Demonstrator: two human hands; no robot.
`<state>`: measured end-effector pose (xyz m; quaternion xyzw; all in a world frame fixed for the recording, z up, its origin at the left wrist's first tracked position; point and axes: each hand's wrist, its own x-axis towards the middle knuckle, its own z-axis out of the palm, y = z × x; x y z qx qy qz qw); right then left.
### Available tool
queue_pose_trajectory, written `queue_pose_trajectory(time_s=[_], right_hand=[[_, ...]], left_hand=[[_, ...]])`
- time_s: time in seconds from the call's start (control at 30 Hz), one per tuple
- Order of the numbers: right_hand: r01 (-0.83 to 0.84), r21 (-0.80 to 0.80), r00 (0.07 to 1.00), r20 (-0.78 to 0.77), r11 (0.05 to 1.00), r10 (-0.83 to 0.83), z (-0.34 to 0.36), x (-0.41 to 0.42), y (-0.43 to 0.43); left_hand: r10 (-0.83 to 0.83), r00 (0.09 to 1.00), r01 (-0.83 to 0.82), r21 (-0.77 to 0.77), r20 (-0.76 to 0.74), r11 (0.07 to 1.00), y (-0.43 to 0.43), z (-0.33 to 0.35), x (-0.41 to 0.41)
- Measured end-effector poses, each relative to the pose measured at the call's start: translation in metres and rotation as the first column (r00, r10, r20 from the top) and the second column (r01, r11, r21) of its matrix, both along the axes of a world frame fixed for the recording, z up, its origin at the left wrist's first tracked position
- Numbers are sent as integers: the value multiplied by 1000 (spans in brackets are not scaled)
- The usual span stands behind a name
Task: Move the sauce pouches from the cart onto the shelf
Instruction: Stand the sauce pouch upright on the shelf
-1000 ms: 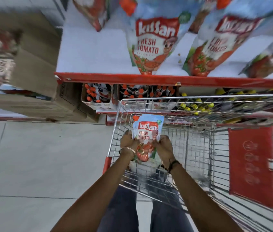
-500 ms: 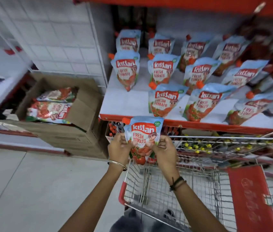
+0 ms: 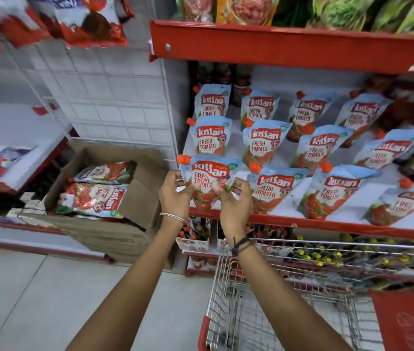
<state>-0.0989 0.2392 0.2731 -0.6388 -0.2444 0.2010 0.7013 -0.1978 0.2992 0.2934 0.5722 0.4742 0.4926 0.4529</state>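
Note:
A light-blue tomato sauce pouch (image 3: pixel 208 177) with an orange cap is held upright at the front left corner of the white shelf (image 3: pixel 287 158). My left hand (image 3: pixel 175 193) grips its left side and my right hand (image 3: pixel 233 201) grips its right side. Several matching pouches (image 3: pixel 264 145) stand in rows on the shelf behind and to the right. The wire cart (image 3: pixel 289 295) with red trim sits below the shelf at the bottom right; I see no pouch in the part of its basket that shows.
An open cardboard box (image 3: pixel 104 198) with larger sauce packs lies on the floor to the left. A white wire grid panel (image 3: pixel 104 97) stands beside the shelf. A red-edged upper shelf (image 3: pixel 289 46) carries other packets. Small bottles fill the lower shelf (image 3: pixel 314 252).
Both hands have lifted the pouch up out of the cart and carried it forward to the shelf's front left corner. The view has tilted upward.

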Motion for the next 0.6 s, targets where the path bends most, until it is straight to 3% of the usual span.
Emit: queue_pose_trajectory(time_s=[0.23,0.6], right_hand=[[46,23,998,-34,999,-45,-24,2,22],[5,-125,1000,4,992,-4,-41,7,28]], left_hand=[[-41,999,41,-2,5,999,20,-23,8],[-59,995,54,-59,-86,997,32,-43,16]])
